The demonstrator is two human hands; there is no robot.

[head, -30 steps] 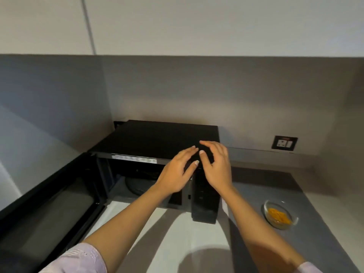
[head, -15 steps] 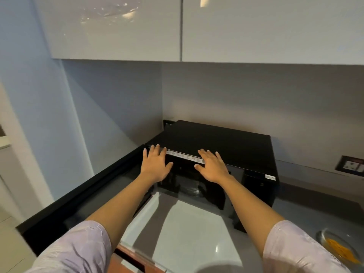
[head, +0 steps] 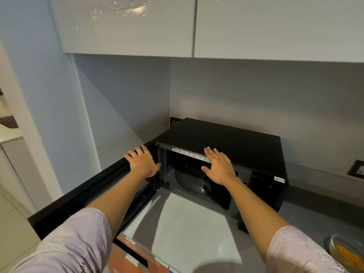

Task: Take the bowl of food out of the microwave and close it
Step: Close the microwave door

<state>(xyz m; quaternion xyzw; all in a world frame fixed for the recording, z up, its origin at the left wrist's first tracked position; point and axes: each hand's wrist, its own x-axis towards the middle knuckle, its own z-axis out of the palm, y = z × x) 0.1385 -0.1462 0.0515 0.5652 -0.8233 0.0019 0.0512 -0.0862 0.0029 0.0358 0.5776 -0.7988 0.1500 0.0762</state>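
The black microwave [head: 232, 138] stands in the corner of the counter with its cavity exposed and the glass turntable [head: 191, 184] bare inside. Its door [head: 84, 194] is swung wide to the left. My left hand [head: 142, 160] lies on the top edge of the door near the hinge, fingers draped over it. My right hand [head: 218, 167] rests flat, fingers spread, on the top front edge of the microwave. The glass bowl [head: 346, 253] of orange food stands on the counter at the bottom right, partly cut off by the frame.
White wall cabinets [head: 177, 26] hang overhead. A wall socket [head: 357, 171] sits on the backsplash at the right. Grey countertop [head: 187, 233] stretches in front of the microwave. A side wall stands close to the left of the door.
The view swung left. My left hand slid left from the microwave's front onto the door's top edge, and my right hand settled on the microwave's top front edge.
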